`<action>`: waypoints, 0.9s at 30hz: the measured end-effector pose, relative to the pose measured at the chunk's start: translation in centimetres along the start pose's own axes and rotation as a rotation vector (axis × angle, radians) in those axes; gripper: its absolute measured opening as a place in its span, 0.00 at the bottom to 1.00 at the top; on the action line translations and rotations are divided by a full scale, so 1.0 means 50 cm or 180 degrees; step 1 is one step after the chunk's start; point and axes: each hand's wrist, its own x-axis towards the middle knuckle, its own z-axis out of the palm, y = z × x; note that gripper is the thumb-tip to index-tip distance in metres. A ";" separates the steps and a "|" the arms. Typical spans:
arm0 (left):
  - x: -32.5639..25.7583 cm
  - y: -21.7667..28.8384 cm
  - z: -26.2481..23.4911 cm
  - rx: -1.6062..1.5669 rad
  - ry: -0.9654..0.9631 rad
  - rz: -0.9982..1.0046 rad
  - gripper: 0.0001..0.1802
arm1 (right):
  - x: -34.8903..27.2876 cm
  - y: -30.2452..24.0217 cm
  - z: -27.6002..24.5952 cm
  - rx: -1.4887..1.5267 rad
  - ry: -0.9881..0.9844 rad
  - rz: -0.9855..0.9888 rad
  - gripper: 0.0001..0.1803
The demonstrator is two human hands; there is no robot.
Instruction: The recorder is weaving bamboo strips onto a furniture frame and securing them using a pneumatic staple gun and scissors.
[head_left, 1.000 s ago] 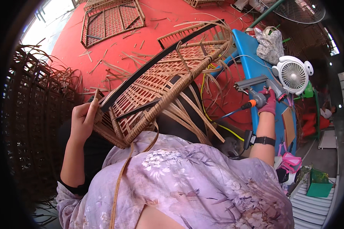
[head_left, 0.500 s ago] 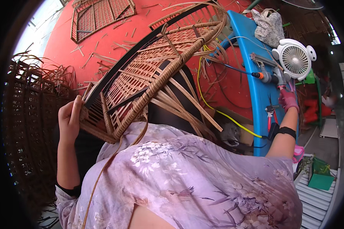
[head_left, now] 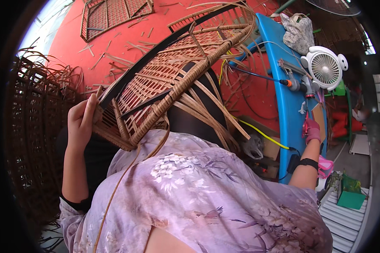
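Across my lap lies a large woven rattan piece (head_left: pixel 177 76) with a wrapped rim, a dark strip along its far edge and several loose cane ends. My left hand (head_left: pixel 81 120) is bare and closes on the near-left corner of this frame, thumb upward. A long loose cane strand (head_left: pixel 114 189) hangs down over my clothes. Out to the right, my right hand (head_left: pixel 311 130), in a pink glove, is closed around the red-handled pliers (head_left: pixel 305 121) over the blue table (head_left: pixel 289 139). The fingers hide most of the pliers.
Farther back on the table are an air-powered tool (head_left: pixel 297 85) with a blue hose, a white fan (head_left: pixel 326 69) and a patterned bag (head_left: pixel 297 31). Stacked wicker frames (head_left: pixel 38 126) stand at left. Another woven panel (head_left: pixel 116 17) and cane scraps lie on the red floor (head_left: pixel 67 46).
My right hand has come back from beside the air tool toward me and taken hold of the pliers that lay on the table. My left hand keeps its grip; the view has shifted slightly.
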 end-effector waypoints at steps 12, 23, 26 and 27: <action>0.001 0.010 -0.001 -0.0150 -0.0157 0.0009 0.23 | -0.090 -0.188 -0.058 -0.1787 0.0019 0.0086 0.14; -0.003 0.012 -0.004 0.0287 -0.0155 -0.0091 0.18 | -0.190 -0.364 0.004 -0.3613 -0.0574 -0.0537 0.13; -0.009 0.019 0.013 -0.0080 0.0229 0.0325 0.14 | -0.297 -0.392 0.046 -0.2336 -0.0784 -0.1399 0.11; -0.010 0.024 0.015 -0.0073 0.0400 0.0385 0.13 | -0.333 -0.408 0.080 -0.2430 -0.0752 -0.2226 0.07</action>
